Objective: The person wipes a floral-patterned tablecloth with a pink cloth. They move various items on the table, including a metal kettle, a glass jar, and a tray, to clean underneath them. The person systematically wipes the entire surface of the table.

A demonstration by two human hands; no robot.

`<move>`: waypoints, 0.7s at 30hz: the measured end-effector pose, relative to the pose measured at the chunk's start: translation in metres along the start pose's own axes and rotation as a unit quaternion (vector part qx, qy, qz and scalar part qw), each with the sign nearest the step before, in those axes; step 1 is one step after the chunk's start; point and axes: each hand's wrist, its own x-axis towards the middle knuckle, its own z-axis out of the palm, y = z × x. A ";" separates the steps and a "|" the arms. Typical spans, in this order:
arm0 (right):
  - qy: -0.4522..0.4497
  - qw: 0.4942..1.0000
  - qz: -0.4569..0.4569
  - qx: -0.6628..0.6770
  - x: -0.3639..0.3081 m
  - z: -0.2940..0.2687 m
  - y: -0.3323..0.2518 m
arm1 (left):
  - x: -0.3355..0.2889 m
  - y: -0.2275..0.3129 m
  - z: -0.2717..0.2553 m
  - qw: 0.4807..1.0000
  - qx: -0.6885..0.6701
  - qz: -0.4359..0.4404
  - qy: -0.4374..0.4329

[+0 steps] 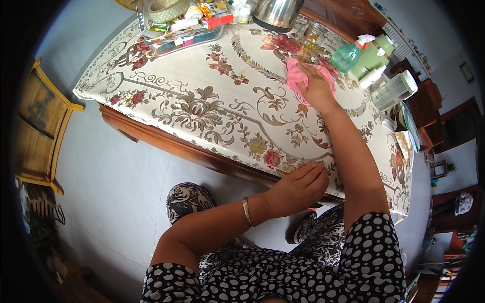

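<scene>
Nearest to me is the black blouse with white polka dots (283,275) that the person wears, short sleeves ending above two bare forearms. A slim silver-coloured bangle (246,212) circles the left wrist. The left hand (298,189) hovers around the near edge of the tabletop (172,76), its fingers bent and drawn together in a narrow curl; I can't tell whether anything is tucked inside. The right arm stretches well forward, and the right hand (316,85) lies palm down with its fingers extended over a crumpled pink cloth (293,76), which rests on the far right part of the tabletop's cream, flower-patterned cover. Just beyond the cloth stands a translucent green spray bottle (346,59) with a red and white head, and a pale ribbed plastic container (394,91) sits nearer, off to the right. Toward the back are a shiny steel kettle (277,14) and, on its left, a clear plastic tray (192,44) of colourful packets. Over on the left, a yellow wooden chair (44,123) stands apart on the pale floor (116,187).
</scene>
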 end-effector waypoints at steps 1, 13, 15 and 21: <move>-0.004 0.999 0.039 -0.029 0.009 0.005 0.009 | 0.003 0.001 -0.002 1.000 -0.005 0.000 0.002; -0.064 0.997 -0.029 0.019 -0.081 -0.053 -0.065 | -0.004 -0.003 -0.006 0.999 -0.034 -0.022 -0.031; -0.086 0.995 -0.029 0.037 -0.099 -0.074 -0.074 | -0.003 0.000 -0.002 0.999 -0.040 -0.021 -0.023; -0.059 0.997 -0.041 0.035 -0.074 -0.058 -0.054 | -0.002 0.002 -0.002 0.999 -0.023 -0.017 -0.029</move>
